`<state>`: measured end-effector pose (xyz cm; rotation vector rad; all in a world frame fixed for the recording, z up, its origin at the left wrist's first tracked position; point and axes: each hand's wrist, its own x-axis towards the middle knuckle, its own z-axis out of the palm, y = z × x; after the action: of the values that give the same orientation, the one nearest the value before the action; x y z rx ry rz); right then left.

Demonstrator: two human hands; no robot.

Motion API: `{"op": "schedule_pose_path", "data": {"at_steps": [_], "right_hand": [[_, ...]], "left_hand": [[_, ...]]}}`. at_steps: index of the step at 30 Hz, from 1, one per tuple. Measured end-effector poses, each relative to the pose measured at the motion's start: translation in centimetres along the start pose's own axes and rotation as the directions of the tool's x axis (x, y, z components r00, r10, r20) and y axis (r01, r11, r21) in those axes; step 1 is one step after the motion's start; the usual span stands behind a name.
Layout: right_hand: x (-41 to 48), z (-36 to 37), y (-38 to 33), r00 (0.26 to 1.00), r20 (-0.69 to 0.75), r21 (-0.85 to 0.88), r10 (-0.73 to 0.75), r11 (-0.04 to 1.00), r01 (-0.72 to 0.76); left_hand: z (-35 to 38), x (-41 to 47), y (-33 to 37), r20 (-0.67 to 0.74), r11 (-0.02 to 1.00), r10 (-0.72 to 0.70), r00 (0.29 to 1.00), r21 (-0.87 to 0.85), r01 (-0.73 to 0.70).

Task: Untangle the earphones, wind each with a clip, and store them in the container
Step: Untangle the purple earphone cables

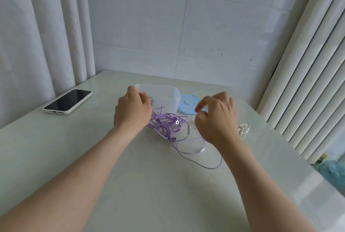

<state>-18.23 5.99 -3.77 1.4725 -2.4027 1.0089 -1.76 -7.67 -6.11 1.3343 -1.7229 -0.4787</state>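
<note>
early stage: purple earphones (166, 123) lie knotted at frame centre, none wound or stored; the knot is the obstacle. left hand (132, 109) pinches a strand. right hand (214, 118) is curled beside the heap, grip unclear. clear container (173, 99) sits open behind, with blue lid (188, 104) beside, white clips (242, 129) right and phone (67, 102) left.

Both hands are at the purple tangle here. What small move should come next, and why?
Probably the right hand should pinch a loose loop of the purple earphones and draw it sideways while the left hand grips the bunch. The cords are knotted together, the container stands open, and the white clips lie unused.
</note>
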Motion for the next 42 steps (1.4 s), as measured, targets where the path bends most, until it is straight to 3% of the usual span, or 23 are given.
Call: {"op": "schedule_pose_path", "data": {"at_steps": [3,6,11,13,18,22,28,30,34,39,42], "right_hand": [[-0.9,-0.1,-1.4,0.967,-0.02,0.251,-0.254,0.935,0.251],[-1.7,0.5,-1.9,0.905,0.148,0.245,-0.399,0.901,0.357],[-1.6,2.1,-1.0,0.908,0.271,-0.053,-0.321,0.936,0.347],[-1.3,2.2,-0.6,0.91,0.271,-0.047,-0.315,0.939,0.339],[-1.0,2.3,-0.3,0.925,0.256,-0.045,-0.279,0.953,0.3],[-0.3,2.9,0.5,0.954,0.149,-0.038,-0.26,0.963,0.268],[0.1,2.9,1.2,0.942,0.208,-0.109,-0.263,0.951,0.29],[0.2,2.8,1.3,0.945,0.201,-0.099,-0.257,0.955,0.281],[0.2,2.6,1.2,0.943,0.237,-0.014,-0.232,0.97,0.242],[0.1,2.6,1.1,0.935,0.217,0.01,-0.279,0.959,0.284],[0.2,2.5,0.8,0.938,0.165,0.064,-0.304,0.952,0.298]], "left_hand": [[0.1,0.0,-0.1,0.011,1.0,0.003,1.0,0.003,-0.003],[-0.1,-0.3,0.1,0.007,1.0,0.004,1.0,0.003,-0.004],[-0.1,-0.4,0.2,0.013,0.999,0.043,0.999,-0.033,-0.043],[0.0,-0.2,0.0,0.045,0.998,0.02,0.999,-0.056,-0.017],[-0.6,-0.6,0.1,0.078,0.992,-0.02,0.997,0.127,0.01],[-1.0,-1.2,1.3,0.213,0.997,0.065,0.975,0.019,-0.07],[-1.2,-1.8,1.7,0.314,0.98,0.184,0.931,-0.131,-0.15],[-1.3,-1.7,1.6,0.358,0.966,0.247,0.901,-0.164,-0.2],[-0.5,-1.7,0.9,0.478,0.905,0.425,0.769,-0.209,-0.37],[0.8,-1.7,-0.1,0.369,0.808,0.578,0.728,-0.133,-0.574],[0.8,-1.6,-0.5,0.338,0.846,0.511,0.79,-0.034,-0.532]]}}
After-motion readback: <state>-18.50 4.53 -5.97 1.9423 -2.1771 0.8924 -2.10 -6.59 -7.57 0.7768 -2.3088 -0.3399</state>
